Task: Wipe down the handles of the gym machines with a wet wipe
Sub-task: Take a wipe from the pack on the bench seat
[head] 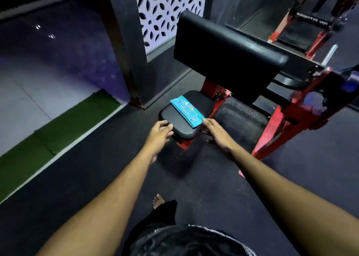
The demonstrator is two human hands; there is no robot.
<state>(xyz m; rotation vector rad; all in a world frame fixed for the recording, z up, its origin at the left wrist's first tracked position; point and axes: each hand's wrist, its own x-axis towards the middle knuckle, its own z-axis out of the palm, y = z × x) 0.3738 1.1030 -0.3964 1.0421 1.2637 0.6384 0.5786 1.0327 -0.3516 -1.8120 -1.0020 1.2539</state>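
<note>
We look down on a red steel-framed gym machine [287,117] with a broad black padded rest [227,47] standing above a small black padded seat [184,119]. Dark speckled rubber flooring [194,180] spreads wide in front of the seat, bounded on our left by a white line and a strip of green artificial turf [58,133]; a dark pillar [124,41] and a white lattice-patterned panel [165,8] close the far left side. On the right a second red-framed machine [310,26] carries white lettering too blurred for us to read.

The light-blue rectangular plastic pack of wet wipes [186,110] lies flat and diagonal across the seat, its near corner reaching the seat's right front edge. It bears small printed marks and a label that we cannot make out.

Our right hand [215,131] touches the pack's near corner with its fingertips; whether they pinch it we cannot tell. Our left hand [158,133] rests its loosely spread fingers against the seat's left front edge, gripping nothing. A bare foot [157,201] stands on the flooring below.
</note>
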